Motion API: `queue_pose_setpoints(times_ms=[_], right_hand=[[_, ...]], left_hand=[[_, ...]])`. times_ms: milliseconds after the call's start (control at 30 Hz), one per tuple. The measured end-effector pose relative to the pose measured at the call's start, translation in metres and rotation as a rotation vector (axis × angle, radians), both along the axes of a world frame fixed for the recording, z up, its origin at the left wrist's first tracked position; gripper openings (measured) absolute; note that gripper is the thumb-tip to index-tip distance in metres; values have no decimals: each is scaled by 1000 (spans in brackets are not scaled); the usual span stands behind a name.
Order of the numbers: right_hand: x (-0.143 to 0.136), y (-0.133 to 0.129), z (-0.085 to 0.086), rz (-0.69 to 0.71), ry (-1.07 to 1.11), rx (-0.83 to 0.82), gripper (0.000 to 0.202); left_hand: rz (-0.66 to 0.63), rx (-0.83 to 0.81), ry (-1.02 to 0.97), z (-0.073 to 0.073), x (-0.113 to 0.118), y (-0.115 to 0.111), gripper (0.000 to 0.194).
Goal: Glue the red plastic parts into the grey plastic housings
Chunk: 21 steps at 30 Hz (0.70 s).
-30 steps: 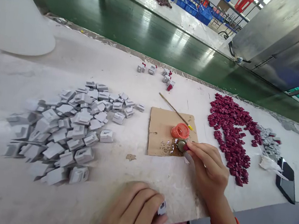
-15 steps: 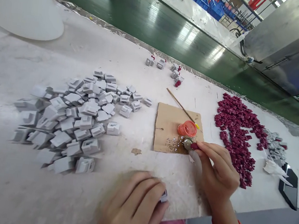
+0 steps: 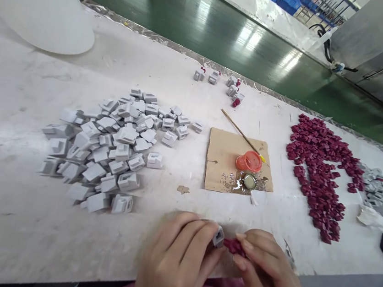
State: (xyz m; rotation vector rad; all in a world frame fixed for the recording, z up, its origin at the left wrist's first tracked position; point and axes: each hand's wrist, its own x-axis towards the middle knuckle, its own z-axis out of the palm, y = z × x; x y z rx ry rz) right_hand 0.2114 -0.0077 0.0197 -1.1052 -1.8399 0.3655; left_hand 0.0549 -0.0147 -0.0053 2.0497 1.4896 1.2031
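Observation:
My left hand is closed round a grey plastic part, whose open end with a square hole faces right. In my right hand a small dark red plastic part is pinched between thumb and fingers. The red part's tip is right at the grey part's open end; whether it has entered the hole I cannot tell. Beyond the hands lies a piece of cardboard bearing an orange-red cup and a small round metal cap amid wet, shiny drops.
A large pile of grey parts is on the left, a pile of dark red parts on the right. Several joined grey-and-red pieces stand near the green conveyor. A thin brush crosses the cardboard. A white cylinder stands at upper left.
My right hand has come back from the metal cap towards me, bringing the red part up to the grey one in my left hand. The view has shifted slightly.

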Motion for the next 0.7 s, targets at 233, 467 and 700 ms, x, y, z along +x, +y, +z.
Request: queue_pose_setpoints(times_ms=[233,467,700], right_hand=[[5,2,-5,96,-70,-56,30],[8,0,6,172,-218,-110,33],[-2,7,8,163,-192,-114,32]], left_hand=[[8,9,-25,0,0,1,15],[11,8,-66,6,2,3,11],[30,7,-94,3,2,3,9]])
